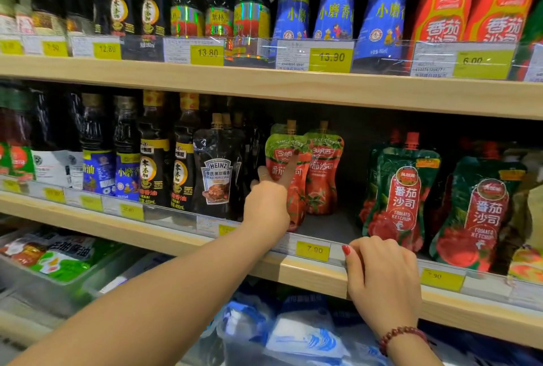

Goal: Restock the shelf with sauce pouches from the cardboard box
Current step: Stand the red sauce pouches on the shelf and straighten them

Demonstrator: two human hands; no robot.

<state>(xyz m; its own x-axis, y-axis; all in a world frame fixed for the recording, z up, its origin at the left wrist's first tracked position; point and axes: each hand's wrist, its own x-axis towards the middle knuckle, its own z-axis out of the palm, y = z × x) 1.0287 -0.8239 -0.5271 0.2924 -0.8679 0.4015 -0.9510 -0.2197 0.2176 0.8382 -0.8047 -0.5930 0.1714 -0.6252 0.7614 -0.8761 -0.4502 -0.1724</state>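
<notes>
Red-and-green pouch [296, 177]; yellow price tag [313, 250].

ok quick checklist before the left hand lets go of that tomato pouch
1. Front tomato pouch upright on the shelf: ok.
2. Left hand touching it; firm grip: cannot tell.
3. Bare shelf space right of the second pouch: ok.
4. Right hand free, resting on the shelf edge: ok.
5. 7.90 price tag uncovered: ok.
6. Cardboard box within reach: cannot tell, not in view.
</notes>
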